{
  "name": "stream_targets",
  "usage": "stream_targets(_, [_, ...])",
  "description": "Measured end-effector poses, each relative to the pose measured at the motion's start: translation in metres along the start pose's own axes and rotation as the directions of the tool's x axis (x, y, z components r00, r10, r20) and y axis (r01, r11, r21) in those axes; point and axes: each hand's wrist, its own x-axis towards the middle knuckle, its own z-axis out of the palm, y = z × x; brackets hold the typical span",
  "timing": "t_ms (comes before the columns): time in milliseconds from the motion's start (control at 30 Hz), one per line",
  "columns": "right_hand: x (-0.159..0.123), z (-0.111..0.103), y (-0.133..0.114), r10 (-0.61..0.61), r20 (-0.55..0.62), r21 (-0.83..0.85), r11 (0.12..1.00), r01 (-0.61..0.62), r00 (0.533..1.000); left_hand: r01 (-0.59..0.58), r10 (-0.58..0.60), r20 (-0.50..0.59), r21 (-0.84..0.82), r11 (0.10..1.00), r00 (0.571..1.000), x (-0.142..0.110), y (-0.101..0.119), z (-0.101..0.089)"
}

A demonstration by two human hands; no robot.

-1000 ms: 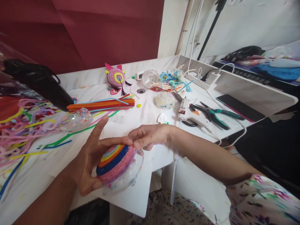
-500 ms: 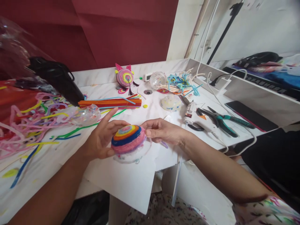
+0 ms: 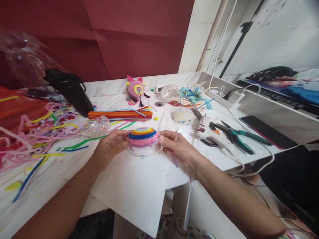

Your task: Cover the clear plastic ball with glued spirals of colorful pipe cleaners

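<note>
Between my hands is a clear plastic dome, its top wound with rings of pipe cleaner in yellow, orange, blue and pink. The bare see-through rim shows along its lower side. My left hand grips the dome's left edge, thumb in front and fingers behind. On the right edge, my right hand pinches with thumb and fingers. A lilac pipe cleaner end hangs below the right hand. Under the dome lies a white sheet that sticks out past the table's front edge.
Orange pipe cleaners lie bundled behind my left hand, beside a tangled pink heap. A finished pink ball with ears stands at the back. To the right are a glue gun, pliers and a phone.
The dome has been tipped more level, so its clear rim shows more. My left fingers, spread before, have closed on its left edge. The view has shifted slightly.
</note>
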Motion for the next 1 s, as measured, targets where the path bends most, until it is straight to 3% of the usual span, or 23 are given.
stream_targets(200, [0.000, 0.009, 0.007, -0.041, -0.102, -0.033, 0.999, 0.038, 0.994, -0.015, 0.018, 0.037, -0.067, 0.998, 0.999, -0.002, -0.003, 0.006])
stream_targets(533, [0.006, 0.029, 0.025, -0.045, -0.155, -0.139, 0.990, 0.023, 0.987, 0.010, 0.006, -0.096, 0.164, 0.986, 0.995, -0.006, -0.003, 0.017])
stream_targets(733, [0.008, 0.031, 0.029, -0.060, -0.201, -0.214, 0.977, 0.016, 0.978, 0.085, -0.067, -0.091, 0.218, 0.972, 0.994, -0.008, 0.006, 0.020])
stream_targets(1000, [0.001, 0.030, 0.018, -0.044, -0.109, -0.256, 0.966, 0.015, 0.993, 0.117, -0.094, -0.104, 0.247, 0.962, 0.990, -0.007, 0.005, 0.018])
